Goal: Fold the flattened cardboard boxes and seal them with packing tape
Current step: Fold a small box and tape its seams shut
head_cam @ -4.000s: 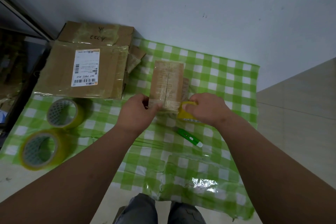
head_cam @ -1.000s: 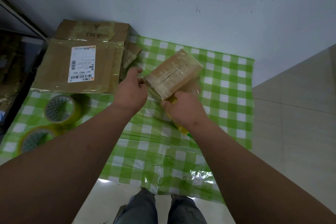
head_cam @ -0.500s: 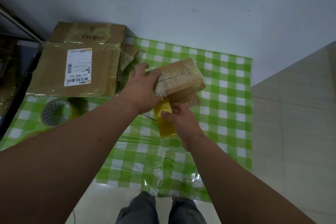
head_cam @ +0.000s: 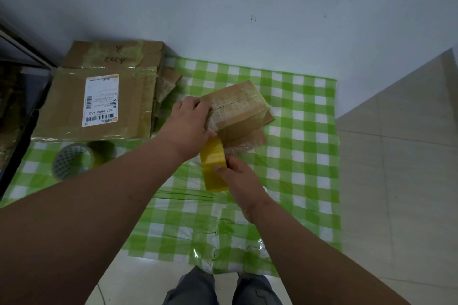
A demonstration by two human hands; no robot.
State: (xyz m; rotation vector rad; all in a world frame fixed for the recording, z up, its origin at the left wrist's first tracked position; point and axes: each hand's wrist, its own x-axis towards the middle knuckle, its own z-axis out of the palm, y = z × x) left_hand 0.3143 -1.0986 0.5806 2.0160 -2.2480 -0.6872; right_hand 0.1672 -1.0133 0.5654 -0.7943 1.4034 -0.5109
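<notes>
Your right grip [head_cam: 238, 181] clutches the yellow tape roll [head_cam: 214, 168] just below the small cardboard box [head_cam: 238, 111], which your left grip [head_cam: 187, 124] steadies.

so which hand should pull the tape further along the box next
Right. The right hand already grips the yellow tape roll at the near end of the small box, while the left hand holds the box and is better kept steadying it.
</notes>
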